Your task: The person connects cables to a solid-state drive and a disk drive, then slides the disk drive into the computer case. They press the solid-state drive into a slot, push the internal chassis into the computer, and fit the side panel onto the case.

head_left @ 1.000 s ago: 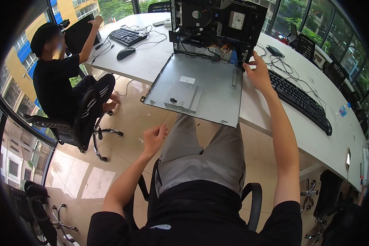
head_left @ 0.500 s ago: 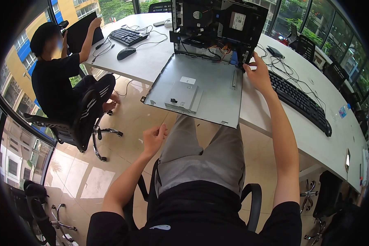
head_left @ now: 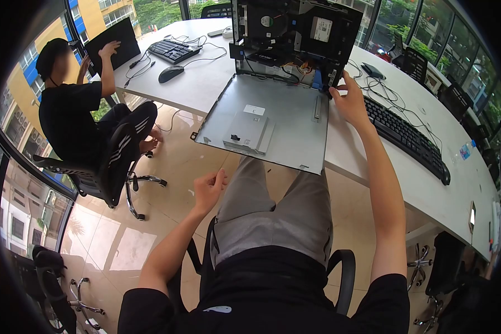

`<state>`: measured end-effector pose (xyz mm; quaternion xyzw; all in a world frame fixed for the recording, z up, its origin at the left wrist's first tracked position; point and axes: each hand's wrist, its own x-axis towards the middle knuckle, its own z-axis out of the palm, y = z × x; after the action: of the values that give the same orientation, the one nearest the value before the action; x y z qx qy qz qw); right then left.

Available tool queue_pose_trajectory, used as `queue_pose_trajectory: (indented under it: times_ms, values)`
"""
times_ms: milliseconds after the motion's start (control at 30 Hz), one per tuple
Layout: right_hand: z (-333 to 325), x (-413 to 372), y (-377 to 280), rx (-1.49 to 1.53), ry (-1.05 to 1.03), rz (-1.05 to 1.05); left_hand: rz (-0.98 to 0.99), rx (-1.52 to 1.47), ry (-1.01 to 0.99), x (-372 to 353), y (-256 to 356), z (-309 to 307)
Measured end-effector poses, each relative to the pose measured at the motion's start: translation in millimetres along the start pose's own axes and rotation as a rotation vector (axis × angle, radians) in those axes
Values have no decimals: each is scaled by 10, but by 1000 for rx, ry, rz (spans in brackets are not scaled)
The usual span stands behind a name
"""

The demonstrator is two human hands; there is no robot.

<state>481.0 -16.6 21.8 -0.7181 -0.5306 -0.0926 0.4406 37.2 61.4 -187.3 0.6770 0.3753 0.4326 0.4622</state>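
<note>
A black desktop computer case stands opened at the table edge, its inner parts, wires and a labelled drive showing. Its grey metal side panel lies flat in front, reaching past the table edge above my knees. My right hand has its thumb and fingers closed on the lower right corner of the case. My left hand hovers beside my left thigh, below the panel and apart from it. Its fingers are curled in; whatever they may hold is hidden.
A person sits at the left, handling a black screen-like panel. On the table are a keyboard, a mouse, a second keyboard with cables, a plastic bottle and a phone.
The person at the left has moved a hand from the black panel's upper edge down onto its face, and the panel has shifted slightly. My own hands and the case stay nearly still.
</note>
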Motion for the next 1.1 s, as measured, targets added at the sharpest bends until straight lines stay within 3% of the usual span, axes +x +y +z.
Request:
queue_pose_trajectory:
  times_ms: [600, 800, 900, 1100]
  values:
    - [-6, -10, -18, 27, 0, -7, -19, 25, -12, -25, 103, -13]
    - [-20, -4, -37, -55, -1, -24, 99, 60, 42, -27, 135, -17]
    - [-13, -3, -14, -49, 5, -31, 410, 190, 175, -38, 358, -13]
    - [-46, 17, 22, -120, 70, -12, 996, 539, 260, 22, 908, -239]
